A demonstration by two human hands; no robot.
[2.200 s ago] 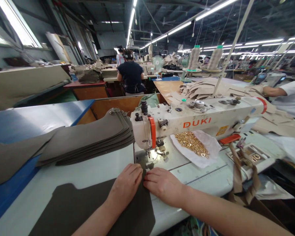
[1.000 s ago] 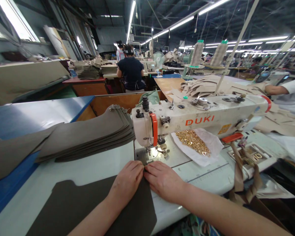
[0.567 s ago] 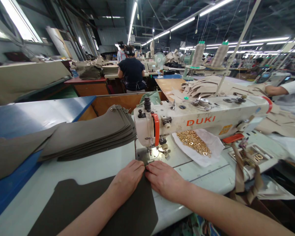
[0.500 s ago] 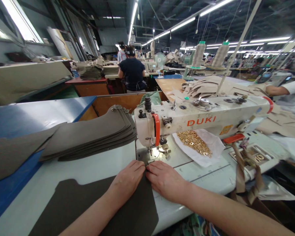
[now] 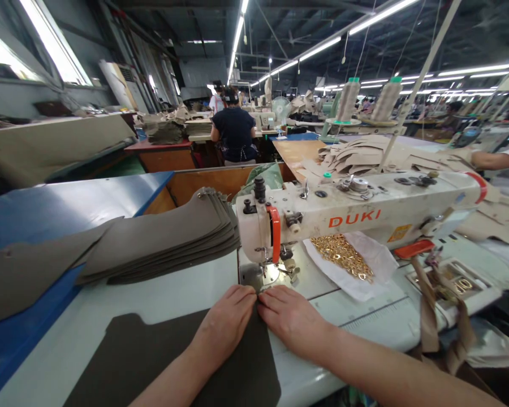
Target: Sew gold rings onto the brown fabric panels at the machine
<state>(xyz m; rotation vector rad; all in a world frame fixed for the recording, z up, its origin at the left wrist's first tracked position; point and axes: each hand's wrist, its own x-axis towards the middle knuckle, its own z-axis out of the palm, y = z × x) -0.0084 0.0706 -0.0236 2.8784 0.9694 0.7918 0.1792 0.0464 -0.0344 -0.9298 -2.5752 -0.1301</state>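
Note:
A dark grey-brown fabric panel [image 5: 161, 350] lies flat on the sewing machine's pale bed, its upper corner just in front of the presser foot [image 5: 266, 271]. My left hand [image 5: 231, 316] pinches that corner with bent fingers. Close beside it, fingertips nearly touching, my right hand [image 5: 294, 319] is closed at the same corner from the right. The fingers hide whatever small part sits between them. Above stands the white sewing machine [image 5: 356, 206] with an orange guard at its head.
Stacked grey-brown panels [image 5: 165, 237] lie to the left. Right of the needle is a white bag of gold-coloured metal rings [image 5: 343, 257]. Farther right are a parts tray [image 5: 462, 282] and hanging brown straps [image 5: 428, 311]. A co-worker [image 5: 233, 127] sits ahead; another person's arm [image 5: 494, 160] reaches in from the right.
The camera view has shifted slightly, so the scene sits a little lower and farther right. Both hands remain at the panel's corner by the presser foot, with hardly any movement relative to the machine.

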